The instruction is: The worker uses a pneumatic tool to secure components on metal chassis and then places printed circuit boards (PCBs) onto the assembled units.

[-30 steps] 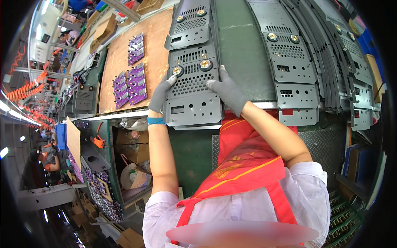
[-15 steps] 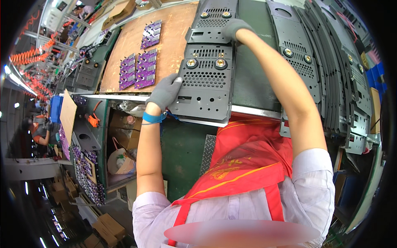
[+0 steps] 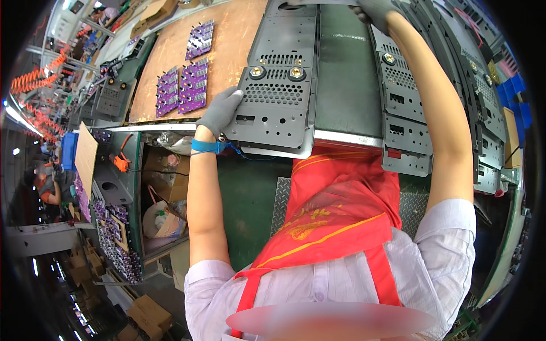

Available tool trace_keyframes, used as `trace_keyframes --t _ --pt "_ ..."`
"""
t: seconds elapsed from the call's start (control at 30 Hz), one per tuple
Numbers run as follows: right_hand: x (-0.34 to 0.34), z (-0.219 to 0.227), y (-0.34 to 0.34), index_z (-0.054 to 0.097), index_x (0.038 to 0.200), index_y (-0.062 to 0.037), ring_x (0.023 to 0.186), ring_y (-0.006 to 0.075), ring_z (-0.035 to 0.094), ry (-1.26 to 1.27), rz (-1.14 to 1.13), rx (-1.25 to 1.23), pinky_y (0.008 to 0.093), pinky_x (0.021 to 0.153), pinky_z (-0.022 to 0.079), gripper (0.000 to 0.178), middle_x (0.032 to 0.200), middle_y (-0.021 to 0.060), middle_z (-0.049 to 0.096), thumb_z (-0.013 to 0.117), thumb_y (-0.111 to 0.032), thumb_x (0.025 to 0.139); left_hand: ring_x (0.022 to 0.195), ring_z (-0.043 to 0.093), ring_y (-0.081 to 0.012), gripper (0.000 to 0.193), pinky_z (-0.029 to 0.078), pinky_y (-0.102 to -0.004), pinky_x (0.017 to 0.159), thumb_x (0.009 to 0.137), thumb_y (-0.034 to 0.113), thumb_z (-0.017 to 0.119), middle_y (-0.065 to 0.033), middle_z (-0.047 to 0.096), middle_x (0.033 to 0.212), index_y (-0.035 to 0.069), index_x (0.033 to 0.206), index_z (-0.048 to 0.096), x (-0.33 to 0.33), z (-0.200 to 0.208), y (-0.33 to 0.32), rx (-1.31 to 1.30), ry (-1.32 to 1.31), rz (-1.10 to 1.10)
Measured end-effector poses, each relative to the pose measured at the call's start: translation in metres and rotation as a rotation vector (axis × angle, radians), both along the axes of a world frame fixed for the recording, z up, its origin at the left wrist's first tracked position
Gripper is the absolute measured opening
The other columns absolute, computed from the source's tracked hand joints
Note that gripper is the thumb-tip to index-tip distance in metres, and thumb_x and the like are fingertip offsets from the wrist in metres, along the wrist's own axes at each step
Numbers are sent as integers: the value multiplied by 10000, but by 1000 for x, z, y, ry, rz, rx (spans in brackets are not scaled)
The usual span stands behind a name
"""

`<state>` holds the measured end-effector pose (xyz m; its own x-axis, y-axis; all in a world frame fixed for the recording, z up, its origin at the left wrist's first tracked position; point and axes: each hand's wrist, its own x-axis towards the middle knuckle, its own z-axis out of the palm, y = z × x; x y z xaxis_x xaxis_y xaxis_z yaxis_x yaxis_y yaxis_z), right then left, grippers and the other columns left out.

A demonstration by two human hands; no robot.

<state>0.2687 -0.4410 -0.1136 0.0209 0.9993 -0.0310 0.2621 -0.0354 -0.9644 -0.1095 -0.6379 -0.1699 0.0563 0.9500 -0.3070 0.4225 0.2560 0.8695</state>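
In front of me lies a long dark grey metal panel [image 3: 273, 116] with slots, round holes and two brass fittings in black nuts. Its left edge is gripped by my grey-gloved left hand [image 3: 220, 112], the thumb on top. A blue wrist strap with a cord is on that wrist. At the top edge of the view, my gloved right hand [image 3: 374, 10] is stretched far forward, fingers curled at the end of a second grey metal panel [image 3: 333, 2]. Most of that panel is cut off by the picture's edge.
Several purple circuit boards [image 3: 193, 85] lie on a brown wooden board [image 3: 227, 40] at the left. More grey panels [image 3: 404, 85] lie at the right, with a standing row of them [image 3: 455, 74] beyond. Below left is an open shelf [image 3: 165, 187] with a bag and cardboard.
My right hand has moved forward and right, and the upper panel has come away from the one before me. My left hand keeps its hold; the whole view has shifted slightly.
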Motion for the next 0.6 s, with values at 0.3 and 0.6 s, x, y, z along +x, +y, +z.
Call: trace_keyframes --t 0.3,0.6 --pt "30 7 -192 503 1071 50 550 248 613 -242 -325 145 339 467 515 287 780 182 607 411 -202 970 893 622 -169 322 517 -300 796 915 213 510 -96 639 1028 0 1146 580 1 0 5 -155 -327 24" --pt "-5 -46 -268 430 1153 32 835 436 603 -434 -157 275 485 705 486 285 879 270 604 416 -189 972 843 656 -204 336 543 -322 769 880 246 566 -106 655 1007 12 1120 589 12 11 -13 -354 -564 214"
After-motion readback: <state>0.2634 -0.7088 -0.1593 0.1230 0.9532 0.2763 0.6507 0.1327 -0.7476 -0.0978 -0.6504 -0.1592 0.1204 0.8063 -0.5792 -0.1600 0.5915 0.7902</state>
